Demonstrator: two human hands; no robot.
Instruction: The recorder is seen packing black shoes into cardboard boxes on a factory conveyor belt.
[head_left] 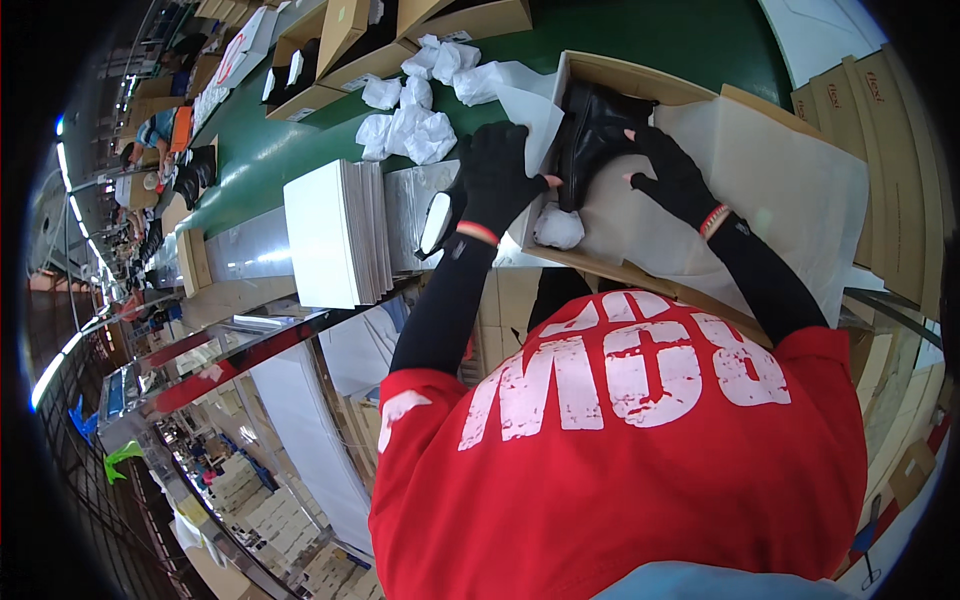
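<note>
A black boot lies in an open cardboard shoebox lined with white tissue paper. My left hand, in a black fingerless glove, grips the boot's near end at the box's left wall. My right hand, gloved the same way, rests on the boot's right side, fingers curled against it. A ball of white crumpled paper sits in the box just below the boot. Both forearms wear black sleeves coming up from my red shirt.
A stack of white sheets lies left of the box. Crumpled paper wads are scattered on the green conveyor belt. More open shoeboxes stand further along it. Flat cardboard boxes lean at the right. Other people work at far left.
</note>
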